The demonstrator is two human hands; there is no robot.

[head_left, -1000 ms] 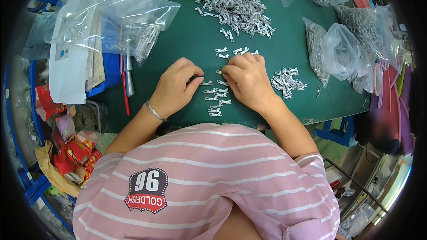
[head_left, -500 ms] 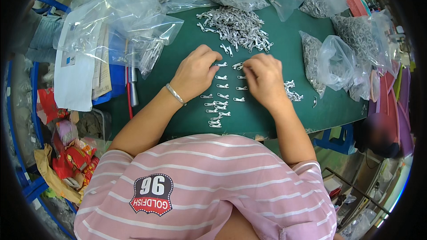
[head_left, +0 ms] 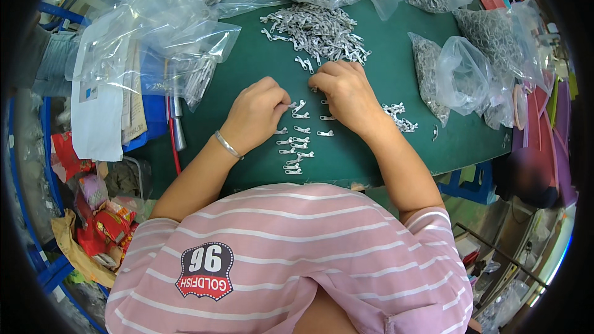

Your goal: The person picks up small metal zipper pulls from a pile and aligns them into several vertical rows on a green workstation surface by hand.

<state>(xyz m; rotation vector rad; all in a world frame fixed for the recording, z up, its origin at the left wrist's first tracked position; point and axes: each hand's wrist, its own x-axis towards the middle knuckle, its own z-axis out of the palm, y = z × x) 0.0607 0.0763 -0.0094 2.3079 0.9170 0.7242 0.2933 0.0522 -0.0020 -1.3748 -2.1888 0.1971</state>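
Note:
Small silvery metal clasps, long and flat with a hole at one end, lie in short rows on the green table point(head_left: 247, 170). My left hand point(head_left: 255, 114) is closed in a pinch at the left of the upper rows, with a clasp point(head_left: 292, 105) showing at its fingertips. To the right, my right hand point(head_left: 348, 94) has its fingers bent together over a clasp point(head_left: 314, 89), mostly hidden beneath them. Beyond both hands rises a large heap of clasps point(head_left: 318, 28). A loose pair of clasps point(head_left: 303, 63) rests just below the heap.
A smaller pile of clasps point(head_left: 399, 117) sits beside my right forearm. Clear bags of metal parts point(head_left: 429, 74) stand at the right and along the back. At the left are a plastic bag point(head_left: 167, 31), white paper point(head_left: 99, 111) and a red rod point(head_left: 173, 142).
My left hand has drawn back toward me and left, off the upper clasp. My right hand has moved left and slightly farther out. The whole view has shifted a little.

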